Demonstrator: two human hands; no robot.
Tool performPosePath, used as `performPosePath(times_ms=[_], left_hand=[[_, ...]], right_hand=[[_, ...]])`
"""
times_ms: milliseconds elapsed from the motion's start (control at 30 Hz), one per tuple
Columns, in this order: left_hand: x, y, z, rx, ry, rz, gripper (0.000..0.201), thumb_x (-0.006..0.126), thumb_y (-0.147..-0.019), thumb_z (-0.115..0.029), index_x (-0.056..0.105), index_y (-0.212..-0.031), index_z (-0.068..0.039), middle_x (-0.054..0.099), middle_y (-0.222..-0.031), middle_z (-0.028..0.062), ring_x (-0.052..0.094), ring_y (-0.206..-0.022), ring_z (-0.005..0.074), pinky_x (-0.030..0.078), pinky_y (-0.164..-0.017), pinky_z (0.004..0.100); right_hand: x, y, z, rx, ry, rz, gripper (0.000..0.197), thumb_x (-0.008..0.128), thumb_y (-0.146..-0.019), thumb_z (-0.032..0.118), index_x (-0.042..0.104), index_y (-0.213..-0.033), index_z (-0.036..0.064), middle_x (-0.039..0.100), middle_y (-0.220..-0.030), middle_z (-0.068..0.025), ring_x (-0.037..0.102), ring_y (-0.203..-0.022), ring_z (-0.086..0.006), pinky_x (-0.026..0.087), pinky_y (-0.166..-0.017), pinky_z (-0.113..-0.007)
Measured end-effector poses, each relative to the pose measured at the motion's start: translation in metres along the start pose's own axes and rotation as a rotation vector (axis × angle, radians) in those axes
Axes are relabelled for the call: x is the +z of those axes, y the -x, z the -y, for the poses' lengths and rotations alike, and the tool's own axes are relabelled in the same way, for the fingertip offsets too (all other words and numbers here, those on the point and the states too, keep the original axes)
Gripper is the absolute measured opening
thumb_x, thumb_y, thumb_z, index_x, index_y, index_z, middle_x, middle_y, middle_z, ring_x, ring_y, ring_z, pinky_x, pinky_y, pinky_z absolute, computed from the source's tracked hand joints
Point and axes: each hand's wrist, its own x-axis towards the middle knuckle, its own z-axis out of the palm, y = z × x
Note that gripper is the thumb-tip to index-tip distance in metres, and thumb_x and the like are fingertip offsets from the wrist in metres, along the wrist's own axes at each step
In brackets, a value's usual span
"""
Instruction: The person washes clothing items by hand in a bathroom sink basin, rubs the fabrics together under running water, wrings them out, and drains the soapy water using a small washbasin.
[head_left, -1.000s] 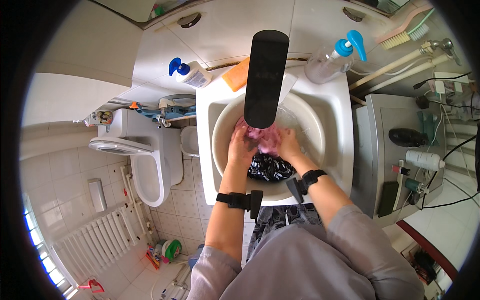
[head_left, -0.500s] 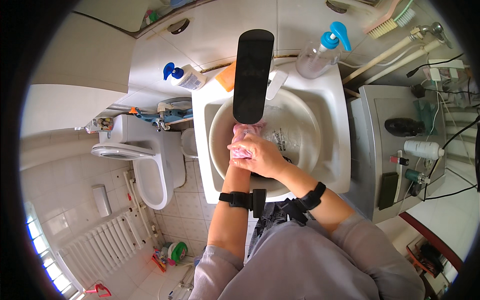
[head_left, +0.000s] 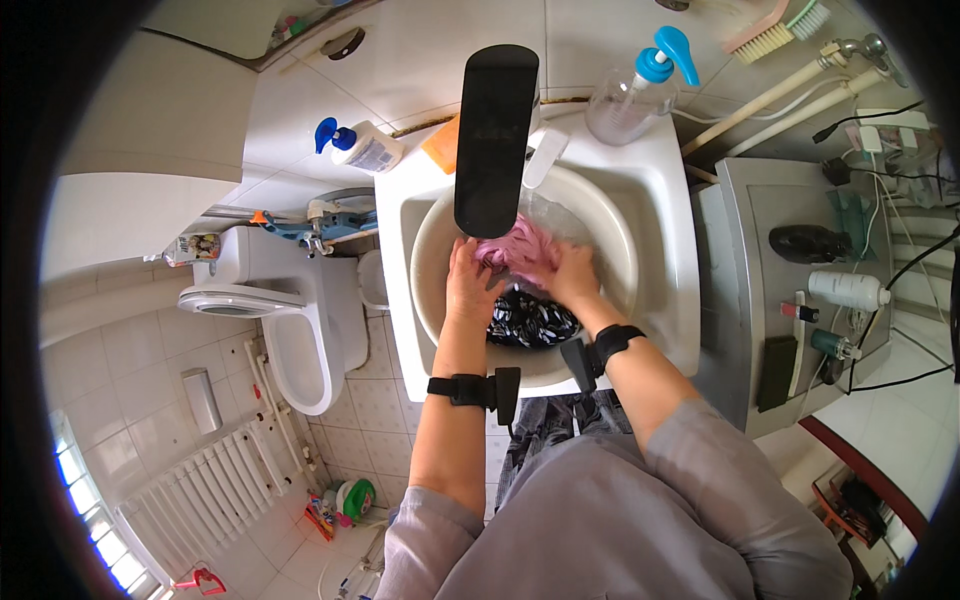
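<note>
A wet pink cloth [head_left: 522, 248] lies bunched in a round off-white basin [head_left: 424, 262], between my two hands. My left hand [head_left: 472, 285] is at the cloth's left edge, fingers spread and stretched forward, thumb toward the cloth. On the right side, my right hand [head_left: 574, 276] has its fingers curled into the cloth, their tips partly hidden by it. Closer to me in the basin is a black and white patterned cloth [head_left: 533, 320], which neither hand grips. Water shows beyond the pink cloth. A long black rounded bar [head_left: 497, 140] hangs above and hides the basin's far-left part.
The basin sits in a white sink [head_left: 672, 270] with a white tap lever [head_left: 545, 158] behind. Along the back stand a blue-pump white bottle [head_left: 365, 148], an orange block [head_left: 441, 146] and a clear pump bottle [head_left: 632, 108]. A grey cabinet [head_left: 740, 300] adjoins right; a toilet [head_left: 300, 360] stands left.
My hands, together on the squeezed pink cloth before, have moved apart. The cloth has spread out lower in the basin, and the black and white cloth shows more. The view has shifted slightly.
</note>
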Motion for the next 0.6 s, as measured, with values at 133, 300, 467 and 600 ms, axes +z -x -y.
performPosePath(times_ms=[133, 300, 467, 600], left_hand=[[-0.005, 0.006, -0.006, -0.061, 0.046, -0.060, 0.070, 0.055, -0.077, -0.044, 0.027, -0.133, -0.014, 0.023, -0.139, 0.0114, 0.018, -0.130, 0.0295, 0.015, -0.101, 0.0530], [0.000, -0.004, 0.001, -0.136, 0.049, 0.068, 0.072, 0.048, -0.078, -0.053, 0.017, -0.137, -0.025, 0.022, -0.139, 0.0112, 0.021, -0.128, 0.0334, 0.018, -0.098, 0.0593], [-0.020, -0.019, -0.007, -0.108, 0.320, 0.372, 0.066, 0.054, -0.076, -0.055, 0.042, -0.122, -0.009, 0.050, -0.117, 0.0115, 0.047, -0.110, 0.0285, 0.038, -0.092, 0.0430], [0.010, -0.011, 0.001, 0.031, 0.387, 0.440, 0.033, 0.036, -0.091, -0.022, 0.047, -0.117, -0.005, 0.054, -0.112, 0.0087, 0.054, -0.095, 0.0208, 0.044, -0.085, 0.0322]], right_hand=[[-0.012, 0.003, 0.007, -0.234, 0.322, 0.078, 0.044, 0.070, -0.064, 0.021, 0.055, -0.103, 0.0095, 0.044, -0.114, -0.0176, 0.049, -0.099, -0.0371, 0.044, -0.085, -0.042], [-0.006, -0.019, 0.009, -0.290, -0.580, 0.137, 0.041, 0.064, -0.072, 0.012, 0.056, -0.112, 0.0090, 0.061, -0.100, -0.0126, 0.058, -0.075, -0.0201, 0.048, -0.068, -0.031], [-0.050, 0.052, 0.081, -0.160, -0.840, 0.748, 0.020, 0.051, -0.083, 0.008, 0.062, -0.099, 0.0072, 0.051, -0.060, 0.0027, 0.044, -0.045, -0.0030, 0.035, -0.039, -0.018], [-0.029, 0.057, 0.079, -0.920, -0.448, -0.058, 0.016, 0.057, -0.079, 0.016, 0.061, -0.094, 0.0111, 0.056, -0.061, -0.0059, 0.057, -0.053, -0.0226, 0.045, -0.048, -0.033]])
